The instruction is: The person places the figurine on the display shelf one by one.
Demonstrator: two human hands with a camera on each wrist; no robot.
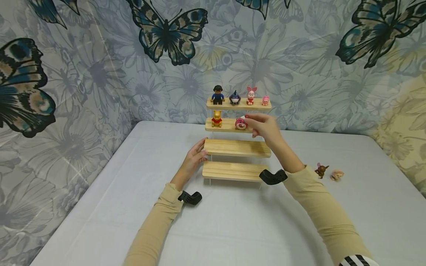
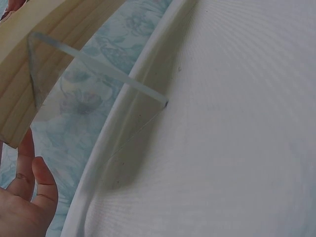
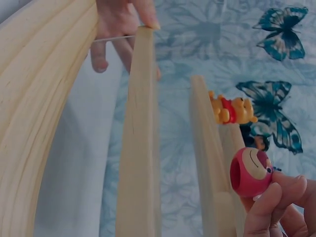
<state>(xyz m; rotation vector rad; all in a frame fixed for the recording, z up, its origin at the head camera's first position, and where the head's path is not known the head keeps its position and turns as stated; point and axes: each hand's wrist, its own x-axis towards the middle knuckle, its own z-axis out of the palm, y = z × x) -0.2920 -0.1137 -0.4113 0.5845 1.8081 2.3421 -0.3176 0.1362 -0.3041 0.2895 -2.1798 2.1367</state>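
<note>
My right hand (image 1: 264,127) pinches a pink bear-head figurine (image 1: 241,123) between thumb and fingertips at the second tier of a wooden display rack (image 1: 237,147). The right wrist view shows the hollow underside of this bear head (image 3: 251,172), tipped sideways in that camera's picture. My left hand (image 1: 195,155) holds the left end of the third tier down, thumb at the board's edge. Left of the bear head, a yellow bear figurine (image 1: 216,119) in a red shirt stands on the second tier.
Along the top tier stand a black-haired toy figure (image 1: 217,95), a dark blue figurine (image 1: 235,98), a pink-eared figurine (image 1: 250,96) and a small pink one (image 1: 265,100). A brown figurine (image 1: 321,170) and a beige piece (image 1: 337,174) lie on the white table (image 1: 110,207), right.
</note>
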